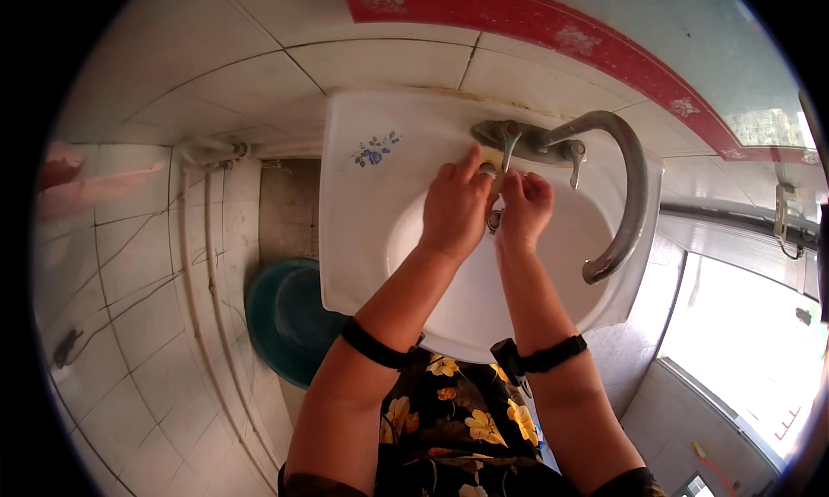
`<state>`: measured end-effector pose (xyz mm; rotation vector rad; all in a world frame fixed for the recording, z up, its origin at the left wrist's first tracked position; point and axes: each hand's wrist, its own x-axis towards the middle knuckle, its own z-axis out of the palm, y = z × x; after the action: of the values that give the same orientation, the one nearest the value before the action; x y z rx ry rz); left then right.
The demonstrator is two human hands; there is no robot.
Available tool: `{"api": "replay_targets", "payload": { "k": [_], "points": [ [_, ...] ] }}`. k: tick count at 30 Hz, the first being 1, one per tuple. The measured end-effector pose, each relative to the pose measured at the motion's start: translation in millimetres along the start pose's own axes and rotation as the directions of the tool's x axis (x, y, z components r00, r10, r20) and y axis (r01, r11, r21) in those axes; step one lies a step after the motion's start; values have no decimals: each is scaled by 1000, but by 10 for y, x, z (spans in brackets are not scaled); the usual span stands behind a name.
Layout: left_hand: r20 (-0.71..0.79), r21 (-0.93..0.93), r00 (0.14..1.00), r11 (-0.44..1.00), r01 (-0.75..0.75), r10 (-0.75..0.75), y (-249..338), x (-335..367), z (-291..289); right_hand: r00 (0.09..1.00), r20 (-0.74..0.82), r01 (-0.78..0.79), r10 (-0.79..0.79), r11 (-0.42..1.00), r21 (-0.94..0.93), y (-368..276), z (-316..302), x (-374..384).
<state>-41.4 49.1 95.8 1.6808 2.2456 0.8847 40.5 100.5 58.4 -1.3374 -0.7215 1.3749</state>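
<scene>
So I'm leaning both hands over the sink and working right at the faucet. My left hand [456,210] is reaching toward 12 o'clock, index finger stretching out to the faucet base [489,133], the others bending a bit. My right hand [524,208] is curling its fingers just beside it, right by the lower end of the left faucet handle [510,139]. Can't tell if either hand is actually pinching that handle, since my fingers are covering the spot. Some yellowish patch [491,156] is showing by my left fingertips, too small to make out.

Just below, a round metal ring [494,221] is peeking out between my wrists. The right faucet handle [577,156] is sitting at 2 o'clock, and the curved spout [637,182] is arching over at 3, its tip pointing down toward 4. Blue flowers [374,151] are decorating the white sink [358,229] at 10.

Black straps [373,346] are wrapping both my forearms, and my flowery clothing [449,411] is showing at 6. Further out, a teal basin [285,341] is sitting low at 8, pipes [213,264] are running down the tiled wall around 9, and a bright window [743,341] is glowing at 4.
</scene>
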Motion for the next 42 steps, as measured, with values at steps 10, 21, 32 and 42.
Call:
{"api": "replay_targets", "payload": {
  "k": [10, 21, 32, 42],
  "points": [
    [-18, -31, 1000, 999, 6, -7, -424, -100, -313, 998, 69, -7, 14, 994, -110, 253, 285, -280],
    [59, -121, 998, 992, 26, -19, -563, -47, -387, 1000, 4, -8, 8, 990, -139, 306, 392, -312],
    [33, -129, 999, 991, -25, 30, -488, 51, -343, 997, 6, 72, -72, 991, -115, 277, 344, -240],
    [85, -126, 989, 986, -108, 120, -300, 188, -204, 995, -101, -24, 21, 999, -29, 21, 292, -165]
  ]
}}
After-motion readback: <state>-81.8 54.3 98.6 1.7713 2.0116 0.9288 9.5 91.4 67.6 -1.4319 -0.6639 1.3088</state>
